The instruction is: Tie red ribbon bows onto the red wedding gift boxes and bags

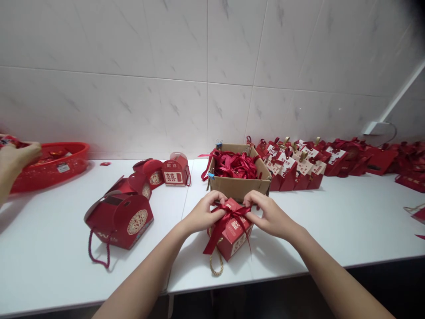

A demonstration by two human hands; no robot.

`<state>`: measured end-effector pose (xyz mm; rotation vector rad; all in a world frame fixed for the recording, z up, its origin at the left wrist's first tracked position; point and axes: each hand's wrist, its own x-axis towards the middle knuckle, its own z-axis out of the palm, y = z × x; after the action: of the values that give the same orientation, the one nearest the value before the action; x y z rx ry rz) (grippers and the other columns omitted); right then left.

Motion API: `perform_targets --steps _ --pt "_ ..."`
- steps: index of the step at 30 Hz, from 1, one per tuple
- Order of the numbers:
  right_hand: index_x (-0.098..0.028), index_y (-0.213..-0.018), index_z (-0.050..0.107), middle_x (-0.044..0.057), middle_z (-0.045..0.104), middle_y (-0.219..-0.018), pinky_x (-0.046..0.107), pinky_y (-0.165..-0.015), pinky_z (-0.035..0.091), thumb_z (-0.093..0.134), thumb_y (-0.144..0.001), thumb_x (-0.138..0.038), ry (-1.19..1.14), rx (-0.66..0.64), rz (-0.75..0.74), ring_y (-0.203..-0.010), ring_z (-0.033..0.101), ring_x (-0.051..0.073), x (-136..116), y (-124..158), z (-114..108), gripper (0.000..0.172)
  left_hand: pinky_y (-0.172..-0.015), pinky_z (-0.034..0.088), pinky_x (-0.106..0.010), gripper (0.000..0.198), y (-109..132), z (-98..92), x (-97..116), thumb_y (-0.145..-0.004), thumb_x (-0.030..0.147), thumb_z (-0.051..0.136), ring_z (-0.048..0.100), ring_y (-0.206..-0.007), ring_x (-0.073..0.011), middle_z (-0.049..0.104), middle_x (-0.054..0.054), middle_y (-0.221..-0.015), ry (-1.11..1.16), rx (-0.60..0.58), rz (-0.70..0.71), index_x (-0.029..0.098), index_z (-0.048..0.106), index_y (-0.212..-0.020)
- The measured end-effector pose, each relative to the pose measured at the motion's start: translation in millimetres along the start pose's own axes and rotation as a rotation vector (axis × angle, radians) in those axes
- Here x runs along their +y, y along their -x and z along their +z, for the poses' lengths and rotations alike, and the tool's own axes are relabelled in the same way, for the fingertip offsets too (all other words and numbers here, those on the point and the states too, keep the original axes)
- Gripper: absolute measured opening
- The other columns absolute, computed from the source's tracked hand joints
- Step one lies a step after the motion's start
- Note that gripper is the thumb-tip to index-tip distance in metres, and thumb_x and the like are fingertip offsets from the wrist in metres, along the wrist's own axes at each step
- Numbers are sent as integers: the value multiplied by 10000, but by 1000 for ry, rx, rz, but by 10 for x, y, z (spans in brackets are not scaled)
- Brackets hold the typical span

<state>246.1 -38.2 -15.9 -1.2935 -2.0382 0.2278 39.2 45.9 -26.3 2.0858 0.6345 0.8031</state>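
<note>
A small red gift box (231,243) with a gold cord handle (216,265) sits on the white table in front of me. Dark red ribbon (214,235) crosses its top and forms a bow. My left hand (207,212) pinches the bow's left loop. On the other side, my right hand (265,213) has its fingers closed on the right loop. Just behind the box stands an open cardboard box (239,185) full of loose dark red ribbons (235,165), with blue clips on its left side.
Several red gift boxes (119,217) stand to the left. Another person's hand (20,159) holds something red over a red plastic basin (66,177) at far left. Rows of red tagged boxes (295,170) line the tiled wall on the right. The table's front edge is close to me.
</note>
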Motion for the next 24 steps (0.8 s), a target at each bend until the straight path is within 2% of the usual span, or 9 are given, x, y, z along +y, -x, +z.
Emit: perform_targets --steps 4,7,11,14,18,24 --pt "-181 -792 558 19 545 -799 262 -654 407 544 -827 -190 -43 -40 9 -719 497 135 -2 -11 -23 39 -912 444 -363 25 0 19 4 -765 180 554 547 -1014 -212 588 -77 -1038 -13 -21 15 183 575 -751" --pt "-178 -737 556 15 524 -804 252 -651 401 556 -837 -229 -93 -90 26 -713 485 125 -29 -20 -55 112 -980 402 -397 83 1 11 4 -772 224 555 512 -1110 -240 588 -89 -1124 5 -20 -30 189 587 -705" --pt "-179 -652 456 -18 457 -751 225 -592 367 604 -814 -356 -216 -123 131 -654 443 101 -41 -37 19 282 -994 384 -415 99 -11 0 -13 -714 217 533 504 -1126 -261 603 -70 -1123 102 -35 -79 185 536 -621" --pt "-185 -600 398 -31 402 -643 232 -547 325 512 -854 -457 -248 1 258 -592 401 102 -36 -63 177 389 -978 384 -406 194 -22 22 -22 -764 303 520 529 -1084 -261 613 -77 -1083 155 7 -103 180 538 -616" --pt "-197 -552 310 -44 350 -570 237 -529 292 540 -821 -448 -138 176 318 -553 371 102 -61 -104 354 434 -882 436 -338 305 -22 71 -16 -833 399 514 573 -980 -217 611 -80 -1037 184 59 -105 170 544 -634" --pt "-201 -550 285 -50 332 -578 228 -511 286 572 -788 -420 -85 209 300 -539 367 96 -70 -108 406 432 -793 450 -313 320 1 102 28 -802 376 601 575 -881 -186 610 -81 -1016 155 67 -96 163 463 -608"
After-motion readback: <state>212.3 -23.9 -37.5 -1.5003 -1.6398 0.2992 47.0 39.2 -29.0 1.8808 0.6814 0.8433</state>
